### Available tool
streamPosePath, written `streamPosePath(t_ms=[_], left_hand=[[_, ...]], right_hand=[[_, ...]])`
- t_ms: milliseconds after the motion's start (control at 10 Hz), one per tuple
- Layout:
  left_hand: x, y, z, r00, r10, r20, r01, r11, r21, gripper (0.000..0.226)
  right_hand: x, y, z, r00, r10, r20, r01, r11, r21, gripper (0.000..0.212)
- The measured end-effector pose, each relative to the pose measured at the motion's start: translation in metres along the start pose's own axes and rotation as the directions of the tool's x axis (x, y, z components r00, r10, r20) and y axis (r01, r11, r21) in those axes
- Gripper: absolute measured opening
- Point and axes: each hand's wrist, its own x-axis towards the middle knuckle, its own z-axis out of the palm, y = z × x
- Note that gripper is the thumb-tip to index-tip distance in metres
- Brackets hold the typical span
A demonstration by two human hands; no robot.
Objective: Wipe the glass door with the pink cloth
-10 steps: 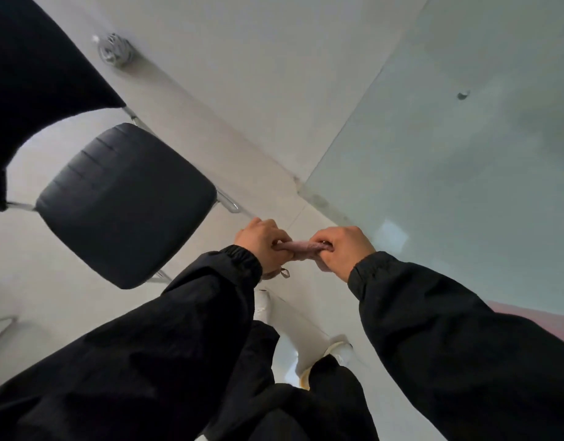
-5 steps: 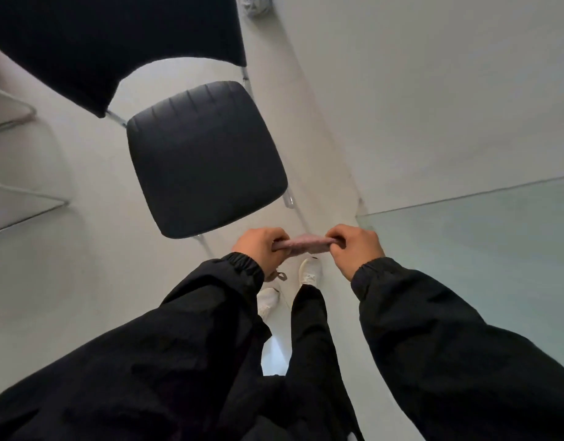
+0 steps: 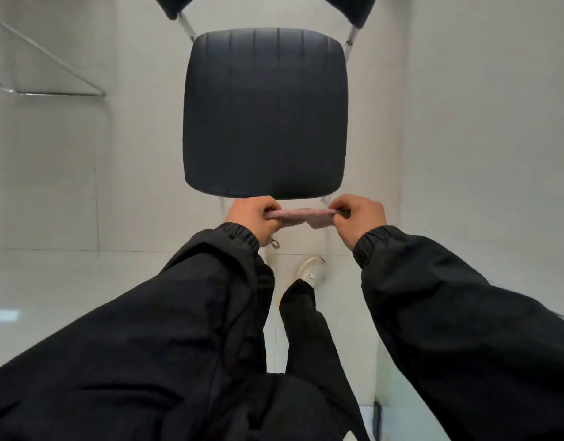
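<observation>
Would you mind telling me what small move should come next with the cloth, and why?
Probably turn from the chair toward the door: the left hand and right hand grip the pink cloth stretched between them, but only the chair lies ahead.

I see the pink cloth [image 3: 301, 215] bunched into a narrow strip. It stretches level from nine to three o'clock, its ends pinched by the left hand [image 3: 253, 219] and right hand [image 3: 358, 219], held in mid-air.

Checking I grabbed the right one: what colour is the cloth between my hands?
The cloth is pink; head view.
</observation>
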Motion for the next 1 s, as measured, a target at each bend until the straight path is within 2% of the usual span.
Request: streamPosePath(t_ms=[200,400,500,700,800,900,1000], left_hand=[[0.04,-0.045,-0.024,0.999,-0.049,-0.001,0.049,0.999,0.006,0.013],[0.082,-0.067,-0.062,0.998,-0.059,-0.033,0.057,0.997,-0.058,0.019],[0.101,-0.073,-0.076,0.998,-0.027,-0.058,0.027,1.0,0.004,0.017],[0.134,-0.077,-0.089,0.982,0.025,-0.189,-0.026,1.0,-0.003,0.029],[0.137,-0.076,-0.083,0.985,0.05,-0.166,-0.05,0.999,0.007,0.031],[0.123,-0.075,-0.069,0.995,0.049,-0.09,-0.053,0.997,-0.052,0.029],[0.106,-0.043,-0.074,0.996,0.081,-0.045,-0.087,0.984,-0.153,0.031]], right_hand=[[0.049,-0.03,0.035,0.998,-0.004,0.06,0.008,0.998,-0.061,0.019],[0.095,-0.068,0.059,1.0,0.023,0.017,-0.022,0.997,-0.077,0.021],[0.12,-0.084,0.06,0.997,0.072,-0.021,-0.072,0.997,-0.028,0.022],[0.145,-0.093,0.063,0.989,0.119,-0.087,-0.12,0.993,-0.007,0.021],[0.139,-0.092,0.063,0.993,0.1,-0.064,-0.099,0.995,0.005,0.025],[0.125,-0.088,0.072,0.996,0.089,-0.01,-0.088,0.996,0.033,0.028],[0.11,-0.098,0.052,0.989,0.138,-0.062,-0.128,0.981,0.145,0.024]])
